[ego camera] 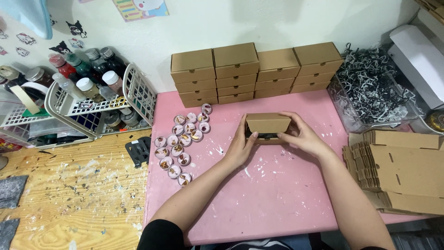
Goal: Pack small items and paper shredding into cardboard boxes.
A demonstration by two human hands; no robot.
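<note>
My grip, left hand and right hand, pinches a small kraft cardboard box from both sides above the pink, paint-flecked counter, lid nearly shut. Closed boxes stack at the wall; round glossy candles and flat blanks remain, so I judge it partway.

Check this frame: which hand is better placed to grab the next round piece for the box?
Probably left. The left hand and right hand both hold the small cardboard box, but the round pieces lie on the pink mat on the left hand's side; the right would cross over.
</note>
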